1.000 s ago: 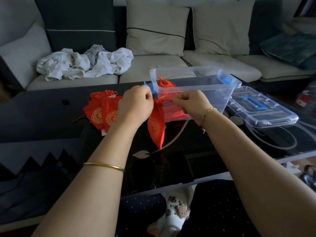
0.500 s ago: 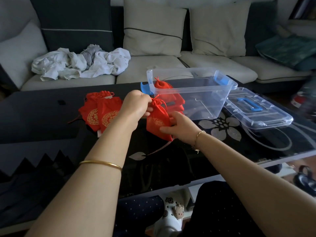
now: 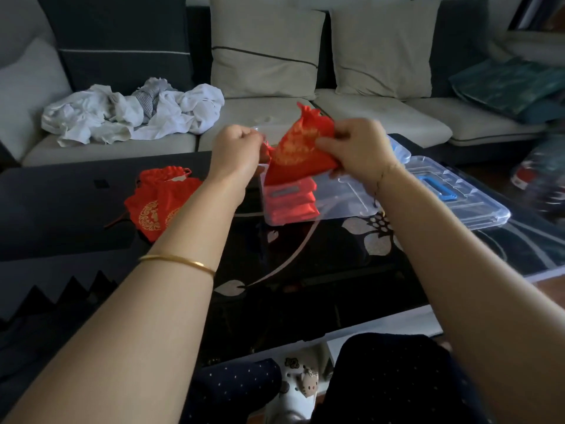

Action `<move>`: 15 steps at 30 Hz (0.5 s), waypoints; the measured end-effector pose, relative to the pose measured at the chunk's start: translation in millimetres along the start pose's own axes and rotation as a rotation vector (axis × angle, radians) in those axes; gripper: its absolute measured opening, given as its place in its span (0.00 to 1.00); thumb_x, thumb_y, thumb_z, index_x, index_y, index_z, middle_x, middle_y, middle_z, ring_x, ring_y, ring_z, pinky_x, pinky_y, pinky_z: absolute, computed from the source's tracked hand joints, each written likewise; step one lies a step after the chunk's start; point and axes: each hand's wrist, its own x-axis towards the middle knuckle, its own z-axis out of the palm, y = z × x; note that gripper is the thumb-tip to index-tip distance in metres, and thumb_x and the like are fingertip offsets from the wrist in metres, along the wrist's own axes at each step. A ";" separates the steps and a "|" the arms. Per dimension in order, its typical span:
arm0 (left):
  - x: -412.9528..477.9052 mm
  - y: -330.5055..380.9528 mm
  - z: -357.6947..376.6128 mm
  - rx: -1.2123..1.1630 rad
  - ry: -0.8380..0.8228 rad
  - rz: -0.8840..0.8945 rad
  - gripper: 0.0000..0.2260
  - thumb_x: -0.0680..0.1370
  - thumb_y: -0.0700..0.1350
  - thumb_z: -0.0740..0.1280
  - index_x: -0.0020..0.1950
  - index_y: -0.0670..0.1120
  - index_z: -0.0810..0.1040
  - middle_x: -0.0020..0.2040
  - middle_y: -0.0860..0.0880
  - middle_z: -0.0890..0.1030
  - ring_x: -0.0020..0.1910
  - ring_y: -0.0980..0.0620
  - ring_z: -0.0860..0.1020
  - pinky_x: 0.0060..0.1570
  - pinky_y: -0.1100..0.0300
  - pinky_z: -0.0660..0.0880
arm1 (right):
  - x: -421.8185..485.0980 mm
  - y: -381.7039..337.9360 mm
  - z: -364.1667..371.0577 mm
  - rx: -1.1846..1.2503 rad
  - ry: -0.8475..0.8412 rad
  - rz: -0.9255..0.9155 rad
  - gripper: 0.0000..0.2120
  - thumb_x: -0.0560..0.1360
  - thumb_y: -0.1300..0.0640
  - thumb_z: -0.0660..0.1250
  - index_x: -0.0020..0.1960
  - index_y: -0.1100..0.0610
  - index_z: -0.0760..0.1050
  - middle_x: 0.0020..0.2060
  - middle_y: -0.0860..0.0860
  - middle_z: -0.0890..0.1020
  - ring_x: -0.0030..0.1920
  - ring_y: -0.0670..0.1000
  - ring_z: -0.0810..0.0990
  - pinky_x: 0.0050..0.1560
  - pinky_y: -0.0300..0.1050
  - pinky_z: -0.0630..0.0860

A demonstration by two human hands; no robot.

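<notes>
Both hands hold a red fabric drawstring pouch with a gold pattern [image 3: 295,148] in the air, above the left end of a clear plastic storage box [image 3: 345,200] that stands on the black glass worktop [image 3: 305,270]. The right hand [image 3: 357,145] grips the pouch's right side, its fingers [image 3: 327,144] curled round the cloth. The left hand [image 3: 237,148] is clenched at the pouch's lower left edge, pinching a bit of red there; whether it is cord or cloth I cannot tell. The pouch's gathered neck points up. More red pouches [image 3: 290,206] lie inside the box at its left end. Just right of the box lies a clear plastic lid with a blue handle [image 3: 458,197]. Left of the left forearm, a small heap of red pouches with gold roundels [image 3: 156,206] sits on the worktop. Crumpled white clothes [image 3: 131,114] lie on the pale sofa seat [image 3: 275,111] behind.
</notes>
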 end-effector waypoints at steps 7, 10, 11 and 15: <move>32.2 15.1 30.7 0.272 -0.081 0.094 0.11 0.76 0.37 0.58 0.34 0.46 0.70 0.37 0.43 0.76 0.38 0.46 0.75 0.39 0.56 0.71 | 102.8 24.2 -24.5 -0.520 -0.090 0.182 0.12 0.72 0.62 0.66 0.34 0.54 0.68 0.40 0.57 0.79 0.27 0.52 0.79 0.35 0.48 0.78; 46.3 10.3 39.7 0.314 -0.084 0.099 0.10 0.75 0.35 0.57 0.37 0.46 0.70 0.40 0.41 0.75 0.38 0.47 0.74 0.38 0.56 0.71 | 126.1 42.6 -14.9 -0.711 -0.433 0.337 0.07 0.75 0.61 0.66 0.39 0.59 0.71 0.34 0.54 0.74 0.20 0.46 0.75 0.24 0.40 0.73; 48.9 8.6 41.3 0.321 -0.083 0.105 0.10 0.74 0.34 0.57 0.38 0.47 0.70 0.40 0.41 0.75 0.38 0.47 0.74 0.38 0.56 0.70 | 130.5 46.8 -9.1 -0.786 -0.542 0.392 0.06 0.77 0.59 0.64 0.43 0.61 0.72 0.34 0.54 0.73 0.26 0.47 0.75 0.25 0.40 0.73; 65.1 0.3 43.2 0.325 -0.050 0.125 0.11 0.73 0.33 0.57 0.36 0.48 0.68 0.38 0.43 0.74 0.33 0.51 0.76 0.38 0.56 0.71 | 139.1 60.7 4.1 -0.940 -0.721 0.459 0.09 0.77 0.53 0.65 0.44 0.58 0.76 0.38 0.54 0.79 0.32 0.49 0.78 0.36 0.38 0.77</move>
